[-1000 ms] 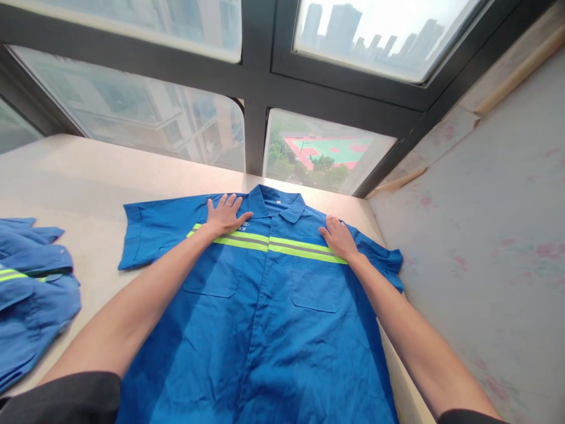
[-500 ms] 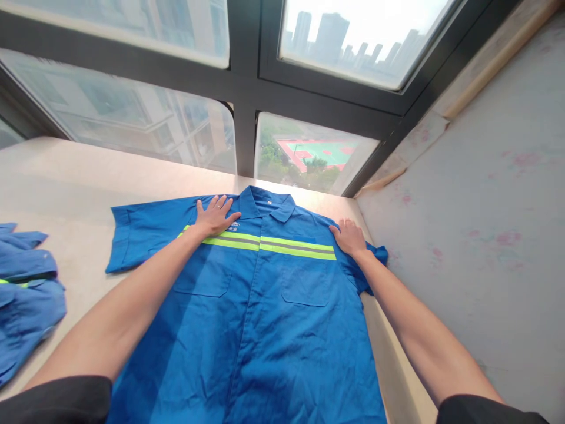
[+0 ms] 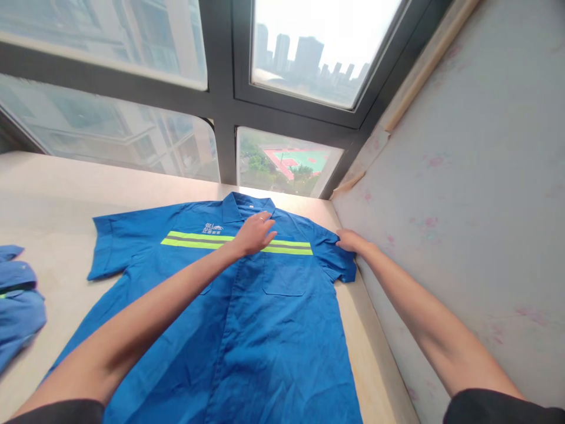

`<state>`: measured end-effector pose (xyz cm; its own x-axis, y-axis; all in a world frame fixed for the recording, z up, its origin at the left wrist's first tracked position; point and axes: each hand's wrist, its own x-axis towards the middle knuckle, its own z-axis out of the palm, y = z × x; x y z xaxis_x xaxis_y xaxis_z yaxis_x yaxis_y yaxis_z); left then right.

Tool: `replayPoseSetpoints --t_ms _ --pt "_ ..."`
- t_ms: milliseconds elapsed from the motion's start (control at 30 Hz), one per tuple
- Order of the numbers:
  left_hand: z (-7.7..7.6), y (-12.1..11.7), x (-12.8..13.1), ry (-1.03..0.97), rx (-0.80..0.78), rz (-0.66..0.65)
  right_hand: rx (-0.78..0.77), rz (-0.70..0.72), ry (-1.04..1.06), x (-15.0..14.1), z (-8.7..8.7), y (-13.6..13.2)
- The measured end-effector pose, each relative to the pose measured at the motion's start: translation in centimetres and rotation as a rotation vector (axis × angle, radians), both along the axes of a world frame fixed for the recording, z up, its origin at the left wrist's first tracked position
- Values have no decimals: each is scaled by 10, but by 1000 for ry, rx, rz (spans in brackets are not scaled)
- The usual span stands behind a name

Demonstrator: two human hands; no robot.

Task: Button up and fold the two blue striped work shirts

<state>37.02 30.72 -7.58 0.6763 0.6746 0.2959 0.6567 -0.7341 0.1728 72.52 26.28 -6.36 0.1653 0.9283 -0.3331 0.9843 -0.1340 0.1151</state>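
A blue short-sleeved work shirt (image 3: 273, 330) lies spread out, front side up, with its collar toward the window. A yellow-green and grey reflective band (image 3: 289, 247) crosses its chest, and white lettering (image 3: 212, 228) sits above the band on the left. My left hand (image 3: 256, 234) is over the front opening just below the collar, fingers stretched out and holding nothing; whether it touches the cloth I cannot tell. At the upper edge of the right-hand sleeve (image 3: 333, 256), my right hand (image 3: 350, 241) has its fingers closed on the fabric.
The shirt rests on a pale, wide sill (image 3: 57, 188) beneath a dark-framed window (image 3: 223, 112). A flower-patterned wall (image 3: 463, 235) rises close along the right side. Another crumpled blue garment (image 3: 20, 306) lies at the left edge.
My left hand has moved right, from the left chest to the front opening. My right hand has shifted from the shoulder onto the sleeve, which now lies more spread out. The view has tilted slightly.
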Motion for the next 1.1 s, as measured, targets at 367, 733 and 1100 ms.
replayPoseSetpoints --t_ms 367,733,1100 --pt "-32 -44 127 65 -106 -122 94 -106 3 3 72 9" --pt "-59 -50 163 5 -247 -43 124 -437 1060 -67 116 6" --pt "-51 -30 129 -367 -300 -108 44 -257 875 -65 82 -30"
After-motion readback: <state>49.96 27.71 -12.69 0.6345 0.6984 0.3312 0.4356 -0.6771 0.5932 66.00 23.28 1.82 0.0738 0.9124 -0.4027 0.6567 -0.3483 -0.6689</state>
